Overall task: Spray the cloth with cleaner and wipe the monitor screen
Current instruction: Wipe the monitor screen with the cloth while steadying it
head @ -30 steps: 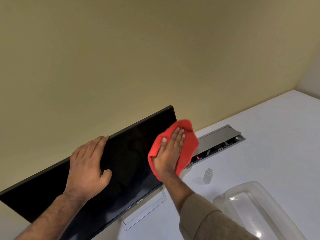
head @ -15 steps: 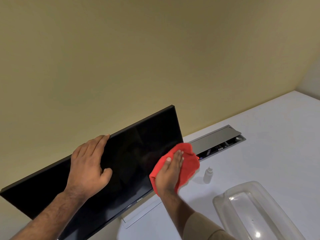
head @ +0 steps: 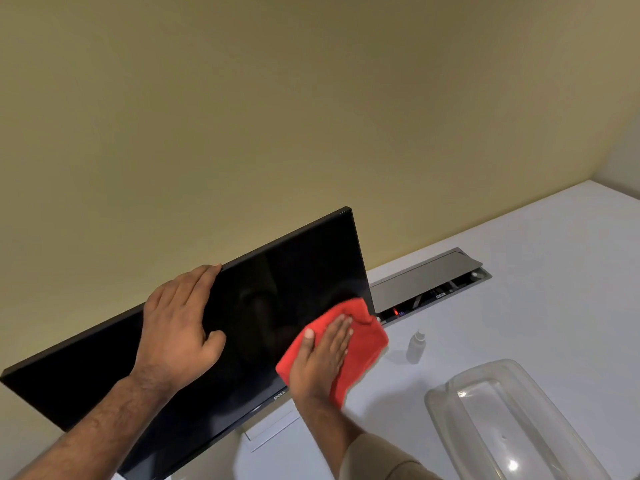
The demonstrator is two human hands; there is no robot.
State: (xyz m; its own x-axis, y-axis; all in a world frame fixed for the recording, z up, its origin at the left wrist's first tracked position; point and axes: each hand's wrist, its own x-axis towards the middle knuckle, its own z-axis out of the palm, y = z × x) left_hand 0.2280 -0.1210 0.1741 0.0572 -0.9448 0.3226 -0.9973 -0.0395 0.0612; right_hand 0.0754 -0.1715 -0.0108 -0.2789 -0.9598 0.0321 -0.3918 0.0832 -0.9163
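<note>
A black monitor [head: 277, 289] stands tilted on a white desk, its screen dark. My left hand [head: 180, 327] lies flat on the screen's upper edge, fingers over the top rim, thumb on the glass. My right hand [head: 322, 358] presses a red cloth [head: 363, 344] with straight fingers against the screen's lower right corner. The cloth hangs past the monitor's right edge. A small clear spray bottle [head: 415, 346] stands on the desk just right of the cloth, untouched.
A clear plastic tub [head: 450, 403] sits at the lower right of the white desk [head: 536, 306]. An open grey cable hatch [head: 422, 282] lies behind the bottle. The monitor's stand base [head: 273, 427] shows under the screen. A beige wall rises behind.
My right hand has slid the red cloth down the screen's right side from near the top corner to the bottom corner. My left hand stays on the top edge.
</note>
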